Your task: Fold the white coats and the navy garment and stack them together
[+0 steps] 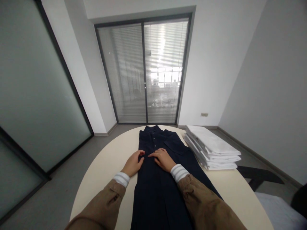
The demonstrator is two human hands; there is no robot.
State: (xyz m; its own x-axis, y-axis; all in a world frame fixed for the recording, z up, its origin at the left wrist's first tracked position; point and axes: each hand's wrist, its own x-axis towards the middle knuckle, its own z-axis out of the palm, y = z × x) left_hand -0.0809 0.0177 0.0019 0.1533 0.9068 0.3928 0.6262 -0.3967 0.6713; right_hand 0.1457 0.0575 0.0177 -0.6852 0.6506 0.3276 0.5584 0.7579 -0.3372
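Note:
A dark navy buttoned shirt [153,185] lies lengthwise on the round cream table [100,172], its collar at the far end and its body running towards me. Small pale buttons and a chest pocket [174,147] show on its upper part. At the shirt's left edge is my left hand [133,163], thumb and fingers curved with a gap between them. My right hand [164,158] rests on the middle of the shirt below the buttons, index finger stretched out to the left. Neither hand visibly grips the cloth.
Several folded white cloths [213,143] are stacked at the table's far right, close beside the shirt. A dark chair part [260,175] and a pale surface [280,207] are beyond the right edge. Glass doors with blinds [144,73] stand behind the table.

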